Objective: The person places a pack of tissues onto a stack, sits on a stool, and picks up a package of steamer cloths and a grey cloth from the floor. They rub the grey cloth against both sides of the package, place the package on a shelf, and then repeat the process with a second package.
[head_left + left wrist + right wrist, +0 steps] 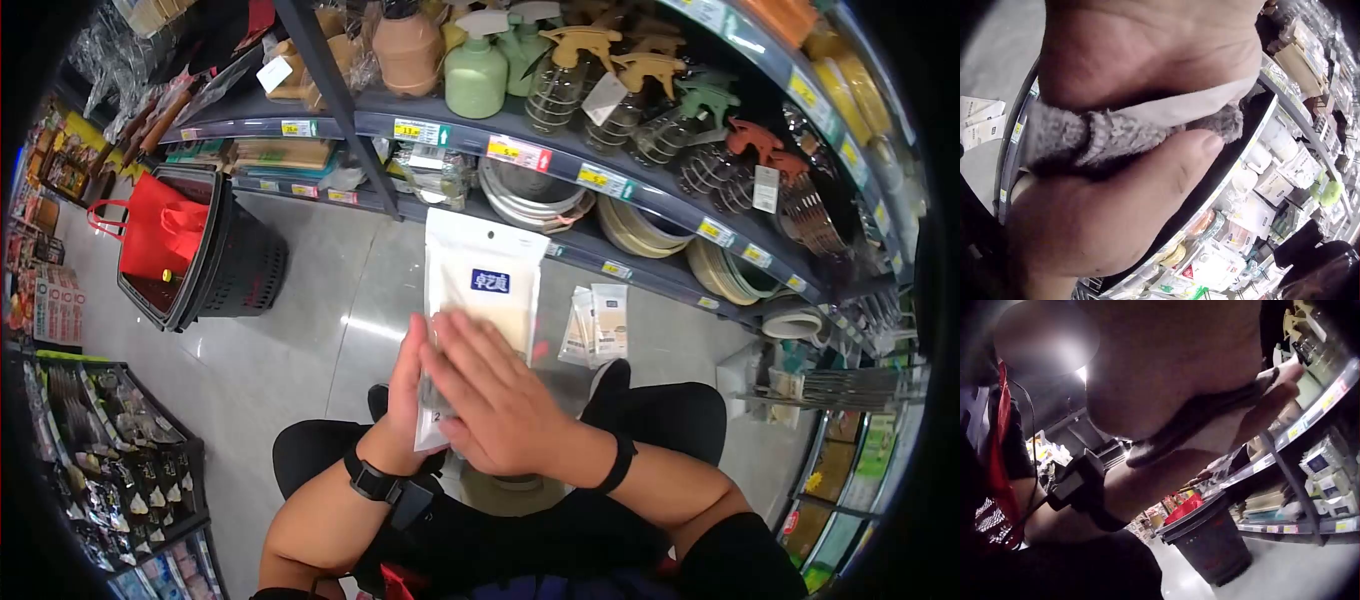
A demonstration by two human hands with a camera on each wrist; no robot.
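Note:
A flat white packet with a cream panel and a dark blue label lies between my two hands in the head view. My left hand is under it, the thumb straight along the packet's left edge. Across its lower half rests my right hand, palm down with the fingers straight. In the left wrist view, fuzzy grey material shows at the packet's side between both palms. The right wrist view shows the packet sandwiched in shadow. Most of the left fingers are hidden beneath it.
Similar white packets lie on the floor by a shoe. A black basket with a red bag stands at the left. Shelves ahead hold spray bottles and bowls. Hanging goods line the lower left.

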